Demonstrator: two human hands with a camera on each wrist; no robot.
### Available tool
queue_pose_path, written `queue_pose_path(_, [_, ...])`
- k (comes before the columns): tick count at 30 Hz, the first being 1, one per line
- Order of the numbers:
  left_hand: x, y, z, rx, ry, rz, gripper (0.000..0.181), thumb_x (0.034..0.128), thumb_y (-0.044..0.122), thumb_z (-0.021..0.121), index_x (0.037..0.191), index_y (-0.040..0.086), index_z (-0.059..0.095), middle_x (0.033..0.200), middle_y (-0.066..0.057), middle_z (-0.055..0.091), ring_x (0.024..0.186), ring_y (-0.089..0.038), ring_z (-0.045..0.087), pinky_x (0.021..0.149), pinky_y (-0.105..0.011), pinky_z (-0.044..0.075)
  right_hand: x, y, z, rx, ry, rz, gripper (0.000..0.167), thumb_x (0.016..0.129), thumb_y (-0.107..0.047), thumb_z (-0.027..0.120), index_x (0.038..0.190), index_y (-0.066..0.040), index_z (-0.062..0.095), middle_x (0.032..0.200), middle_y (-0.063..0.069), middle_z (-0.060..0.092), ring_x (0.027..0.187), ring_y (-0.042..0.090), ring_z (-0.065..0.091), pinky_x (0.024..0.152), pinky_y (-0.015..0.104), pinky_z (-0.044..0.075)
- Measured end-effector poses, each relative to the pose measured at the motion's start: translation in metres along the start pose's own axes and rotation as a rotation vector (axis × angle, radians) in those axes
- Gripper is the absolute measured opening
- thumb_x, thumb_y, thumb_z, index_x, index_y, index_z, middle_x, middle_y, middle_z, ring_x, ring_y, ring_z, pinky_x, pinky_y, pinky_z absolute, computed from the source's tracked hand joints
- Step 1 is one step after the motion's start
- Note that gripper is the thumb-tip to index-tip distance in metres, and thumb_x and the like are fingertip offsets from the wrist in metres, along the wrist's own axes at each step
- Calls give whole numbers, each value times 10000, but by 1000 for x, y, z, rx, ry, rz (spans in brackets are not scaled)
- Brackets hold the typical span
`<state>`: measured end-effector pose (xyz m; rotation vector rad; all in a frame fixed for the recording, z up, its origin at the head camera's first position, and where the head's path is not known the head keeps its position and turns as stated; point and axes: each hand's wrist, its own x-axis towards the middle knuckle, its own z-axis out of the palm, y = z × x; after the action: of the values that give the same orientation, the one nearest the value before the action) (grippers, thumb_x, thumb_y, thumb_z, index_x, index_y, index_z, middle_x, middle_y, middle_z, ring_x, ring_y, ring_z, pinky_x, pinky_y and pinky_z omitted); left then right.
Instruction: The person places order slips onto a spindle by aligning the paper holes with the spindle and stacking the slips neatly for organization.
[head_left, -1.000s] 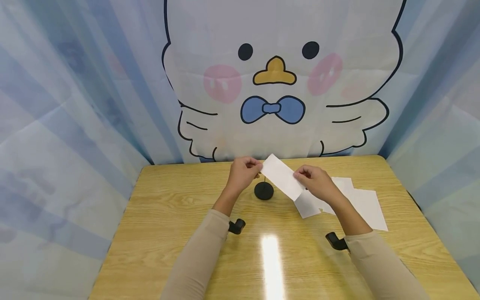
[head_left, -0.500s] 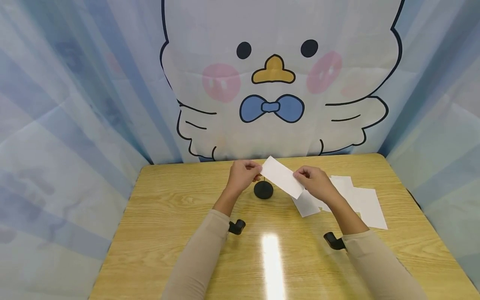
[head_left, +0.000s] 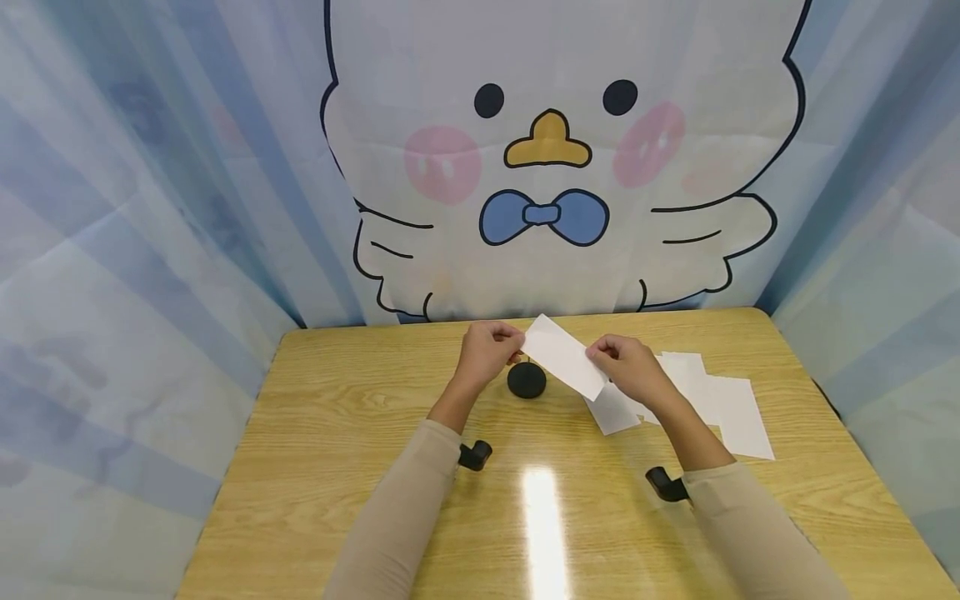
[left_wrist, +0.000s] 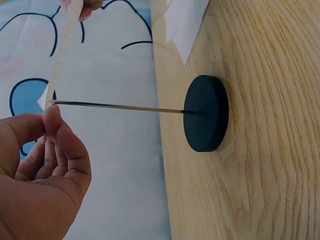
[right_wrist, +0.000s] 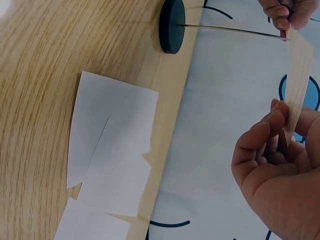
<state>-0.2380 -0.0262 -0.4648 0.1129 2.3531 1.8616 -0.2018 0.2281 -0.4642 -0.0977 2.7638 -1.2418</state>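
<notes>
A white slip of paper [head_left: 564, 358] is stretched between both hands above the table. My left hand [head_left: 483, 350] pinches its left end between thumb and fingers, while my right hand [head_left: 630, 367] pinches its right edge. Beneath the paper's left end stands a receipt spike, its round black base [head_left: 527, 380] on the table. Its thin metal rod [left_wrist: 120, 107] rises to the paper right beside my left fingertips in the left wrist view. Whether the tip has pierced the paper I cannot tell. Faint lines mark the slip's underside [right_wrist: 298, 75] in the right wrist view.
Several white paper slips [head_left: 745, 421] lie overlapping on the wooden table [head_left: 360, 500], right of the spike and partly behind my right hand. Black wrist mounts [head_left: 476, 455] stick out from the sleeves. A printed curtain [head_left: 551, 275] hangs along the table's back edge.
Both hands have come down very slightly with the slip over the spike. Their pinching hold stays the same, and the slips on the table have not moved.
</notes>
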Motion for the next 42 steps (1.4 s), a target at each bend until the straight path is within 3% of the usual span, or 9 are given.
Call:
queue_pose_path(6, [-1,0,0,44,0,23,121,995,148,697,979,59,777,864,-90,738,872,-397,737,772,-448,620,0,1,2,6,-17,12,282,1084,-270,547,1148,-38,693,932,91,645,792,208,543,671,324,467])
queue_pose_path(14, [-1,0,-1,127,-6,57,120,1004,155,683,979,80,773,852,-76,730,867,-389,736,656,-296,566,1,2,4,3,-31,-5,257,1079,-252,561,1134,-38,693,924,89,646,777,206,551,672,332,472])
queue_pose_path(22, [0,-3,-1,155,-23,39,125,1009,152,676,973,67,761,889,-159,745,892,-433,728,611,-276,504,0,6,6,-4,-58,15,270,1080,-279,562,1139,-46,685,946,86,662,804,247,594,683,333,483])
queue_pose_path(26, [0,-7,-1,164,-23,33,126,1006,147,680,974,54,758,849,-138,740,891,-440,728,580,-256,464,0,9,8,-7,-66,14,260,1078,-272,567,1133,-47,687,951,88,670,833,296,620,686,334,492])
queue_pose_path(29, [1,-9,0,168,-32,27,128,1007,154,680,971,62,762,810,-99,729,888,-439,728,569,-250,458,-1,11,10,-15,-67,13,247,1075,-260,569,1119,-49,689,920,81,661,789,260,603,670,335,487])
queue_pose_path(37, [5,-19,1,165,-59,22,132,1011,153,679,973,58,762,870,-175,736,883,-420,724,602,-257,503,-3,16,15,-26,-78,20,226,1071,-240,574,1102,-51,694,909,72,657,752,202,565,663,331,482])
queue_pose_path(42, [7,-23,2,195,-65,27,127,1010,147,680,967,59,760,820,-113,718,876,-413,721,595,-254,487,-5,20,21,-35,-90,21,216,1059,-254,598,1074,-64,698,874,53,650,730,188,565,644,316,482])
